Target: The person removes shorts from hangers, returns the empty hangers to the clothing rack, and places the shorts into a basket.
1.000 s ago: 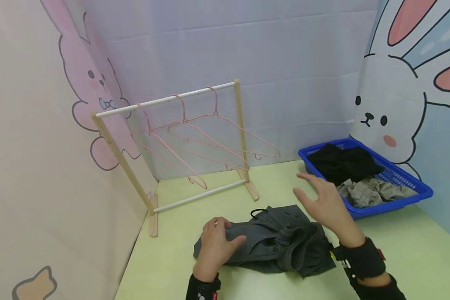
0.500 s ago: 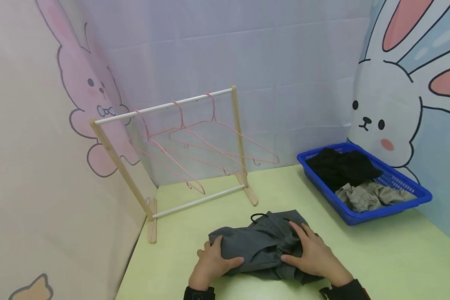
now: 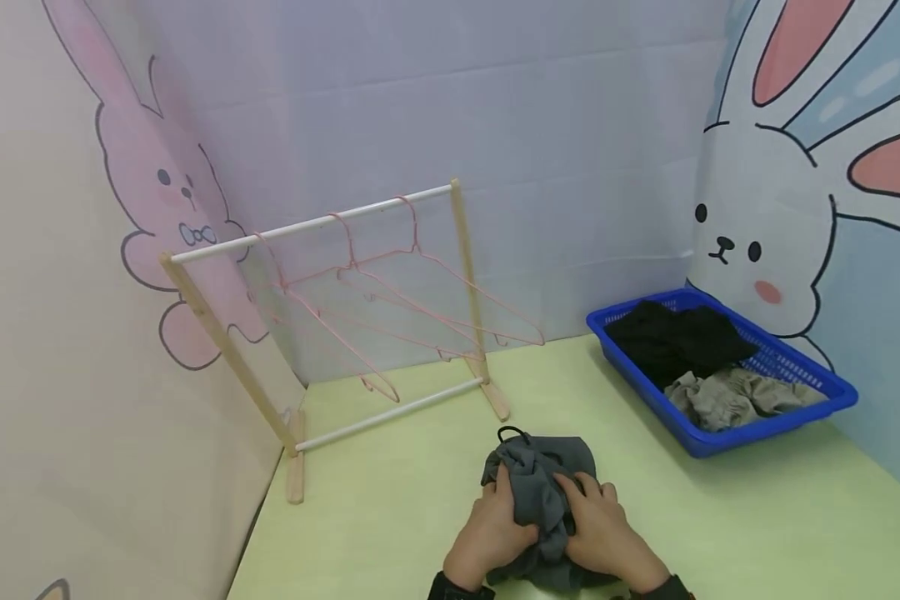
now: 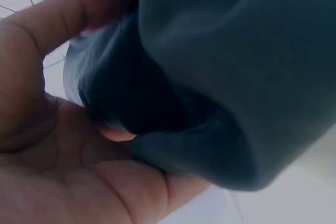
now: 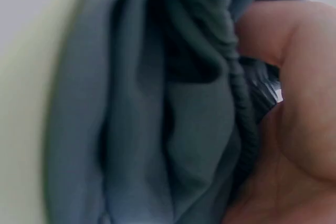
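A dark grey garment (image 3: 536, 492) lies bunched at the table's front, with a black cord loop at its far edge. My left hand (image 3: 491, 533) grips its left side, and the left wrist view shows the fabric (image 4: 210, 77) folded between thumb and fingers. From the right, my right hand (image 3: 603, 533) holds the other side. In the right wrist view a gathered elastic edge (image 5: 239, 87) runs beside the thumb, and the cloth hangs in folds. Both hands' fingertips are partly hidden by the cloth.
Behind on the left stands a wooden rack (image 3: 315, 221) with three pink hangers (image 3: 367, 271) on its white top bar. At the right sits a blue basket (image 3: 843, 400) holding a black cloth (image 3: 667, 337) and a beige-grey cloth (image 3: 735, 396). Printed walls enclose the table (image 3: 375, 500).
My right hand came down from above the garment onto its right side. Both hands then moved closer together, bunching the spread cloth into a narrower bundle. The head view shifted slightly.
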A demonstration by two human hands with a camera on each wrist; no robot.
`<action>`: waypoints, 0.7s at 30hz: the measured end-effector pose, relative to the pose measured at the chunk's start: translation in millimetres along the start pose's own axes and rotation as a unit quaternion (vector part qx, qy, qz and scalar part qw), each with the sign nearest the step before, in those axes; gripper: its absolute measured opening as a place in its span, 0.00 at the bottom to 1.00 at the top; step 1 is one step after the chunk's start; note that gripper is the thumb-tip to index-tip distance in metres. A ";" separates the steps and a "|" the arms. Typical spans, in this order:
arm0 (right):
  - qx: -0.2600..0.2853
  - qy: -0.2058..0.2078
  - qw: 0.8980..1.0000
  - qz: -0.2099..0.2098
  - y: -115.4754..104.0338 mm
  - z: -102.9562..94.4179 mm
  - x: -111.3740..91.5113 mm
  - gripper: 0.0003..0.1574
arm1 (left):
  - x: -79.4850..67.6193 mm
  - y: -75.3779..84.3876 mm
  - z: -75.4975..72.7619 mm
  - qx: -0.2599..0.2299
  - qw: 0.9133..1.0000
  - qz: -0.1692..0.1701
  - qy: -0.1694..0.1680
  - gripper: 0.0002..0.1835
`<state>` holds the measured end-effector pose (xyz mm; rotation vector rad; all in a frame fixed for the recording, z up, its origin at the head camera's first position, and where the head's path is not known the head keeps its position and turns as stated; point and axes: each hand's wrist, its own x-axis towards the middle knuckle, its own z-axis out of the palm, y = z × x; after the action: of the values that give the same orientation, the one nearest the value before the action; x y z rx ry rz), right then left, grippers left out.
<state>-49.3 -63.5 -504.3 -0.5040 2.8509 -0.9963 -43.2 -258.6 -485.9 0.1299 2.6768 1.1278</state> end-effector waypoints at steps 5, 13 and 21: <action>0.081 -0.048 0.994 -0.049 6.4 -8.3 3.5 0.44 | 0.5 2.0 -2.1 -0.004 0.999 0.023 0.026 0.52; 0.212 -0.122 0.968 -0.055 23.3 -12.8 5.5 0.49 | 0.7 7.4 -1.5 0.007 0.996 0.042 0.083 0.51; 0.164 -0.045 0.985 -0.022 4.5 -17.5 -1.1 0.50 | 8.6 11.9 5.7 0.020 0.994 0.049 0.092 0.50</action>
<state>-52.7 -49.5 -493.4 -0.5622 2.5345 -1.3769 -50.2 -244.8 -482.8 0.1735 2.8838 1.1683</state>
